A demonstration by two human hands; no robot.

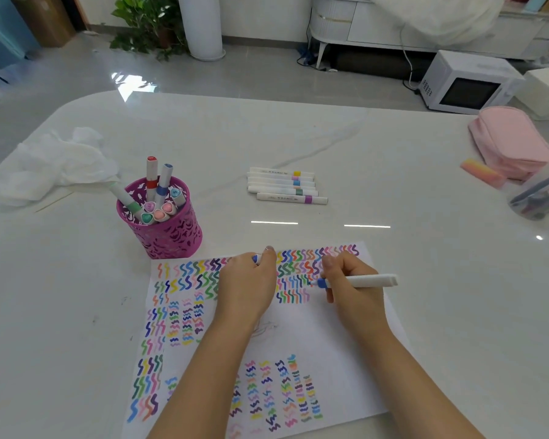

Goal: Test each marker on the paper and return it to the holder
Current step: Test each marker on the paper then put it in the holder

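Note:
A white sheet of paper [314, 337] covered with coloured squiggles lies in front of me. My right hand [349, 283] grips a white marker with a blue band [362, 280], its tip on the paper among the squiggles near the top edge. My left hand [248, 280] rests on the paper and holds the marker's blue cap [255, 258] between thumb and fingers. A magenta perforated holder [168, 229] with several markers stands to the upper left of the paper. Several capped white markers [286, 185] lie side by side on the table beyond the paper.
Crumpled white tissue [51, 163] lies at the far left of the white marble table [393, 191]. A pink pencil case [511, 144], a pink-yellow eraser [480, 171] and a clear container of pens [542, 191] sit at the right edge. A microwave [466, 83] stands on the floor beyond.

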